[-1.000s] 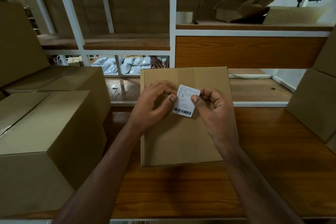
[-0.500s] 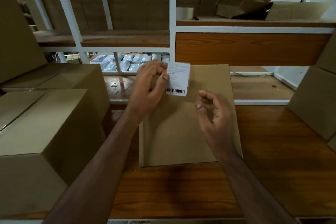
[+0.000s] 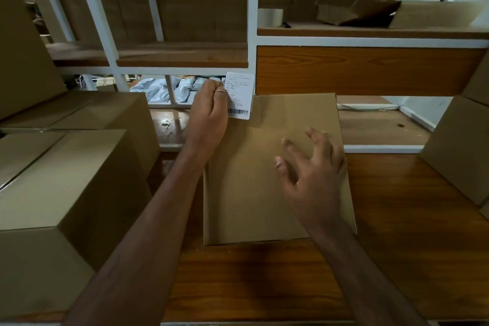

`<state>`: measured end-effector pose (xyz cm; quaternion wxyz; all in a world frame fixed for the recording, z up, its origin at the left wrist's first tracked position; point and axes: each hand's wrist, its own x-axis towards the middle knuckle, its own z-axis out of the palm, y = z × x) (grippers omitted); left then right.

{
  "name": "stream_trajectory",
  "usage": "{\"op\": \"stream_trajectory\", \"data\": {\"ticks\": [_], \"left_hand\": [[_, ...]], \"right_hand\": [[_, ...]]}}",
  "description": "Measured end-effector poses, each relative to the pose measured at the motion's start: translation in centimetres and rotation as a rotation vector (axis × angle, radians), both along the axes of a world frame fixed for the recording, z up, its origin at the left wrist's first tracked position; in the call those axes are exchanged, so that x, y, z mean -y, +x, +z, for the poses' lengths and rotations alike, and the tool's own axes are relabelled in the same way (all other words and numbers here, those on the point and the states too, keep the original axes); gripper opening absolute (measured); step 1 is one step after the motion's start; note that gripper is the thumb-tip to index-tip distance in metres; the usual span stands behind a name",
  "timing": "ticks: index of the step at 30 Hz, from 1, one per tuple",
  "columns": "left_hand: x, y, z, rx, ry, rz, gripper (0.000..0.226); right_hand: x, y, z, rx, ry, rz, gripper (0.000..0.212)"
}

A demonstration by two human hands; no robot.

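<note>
Pinching the barcode label (image 3: 239, 95) by its left edge, the left hand (image 3: 209, 111) holds it up just above centre frame, thumb on its face, over the far left corner of the cardboard box (image 3: 251, 193). Whether its lower edge touches the lid, I cannot tell.

Sticking it down looks like the job here. To do it cleanly, I'd say: square the label to the box edges first, land one edge, then roll the rest flat so no bubble or crease crosses the barcode. Keep the thumb off the adhesive side.

The label itself is a small white portrait rectangle with rounded corners, fine printed lines up top and black bars along the bottom. It hangs flat, without a curl.

The plain brown box lies closed on the wooden bench (image 3: 397, 246), mid-frame. Right of centre, the right hand (image 3: 312, 177) hovers over the lid, fingers spread and loosely bent, grasping nothing. It is well placed to steady the box or smooth the label.
</note>
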<state>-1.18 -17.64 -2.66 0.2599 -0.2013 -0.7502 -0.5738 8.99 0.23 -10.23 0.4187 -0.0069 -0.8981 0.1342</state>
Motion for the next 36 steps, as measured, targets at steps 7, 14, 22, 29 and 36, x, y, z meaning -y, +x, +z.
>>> {"op": "stream_trajectory", "data": {"ticks": [7, 14, 22, 29, 36], "left_hand": [[-0.1, 0.1, -0.4, -0.042, -0.009, 0.052, 0.030], [-0.3, -0.3, -0.4, -0.097, -0.062, 0.082, 0.021], [-0.1, -0.7, -1.0, -0.165, -0.074, 0.105, 0.024], [-0.1, -0.2, -1.2, -0.189, -0.105, 0.104, 0.016], [-0.1, 0.5, -1.4, -0.195, -0.140, 0.126, 0.014]], "right_hand": [[0.1, 0.0, 0.0, 0.042, 0.146, -0.098, 0.047], [2.3, 1.2, -1.1, 0.048, 0.264, 0.018, 0.046], [2.6, 1.4, -1.0, 0.059, 0.183, -0.008, 0.041], [1.7, 1.8, -0.9, 0.007, 0.051, -0.042, 0.027], [1.7, 0.2, 0.9, 0.019, 0.040, -0.005, 0.040]]}}
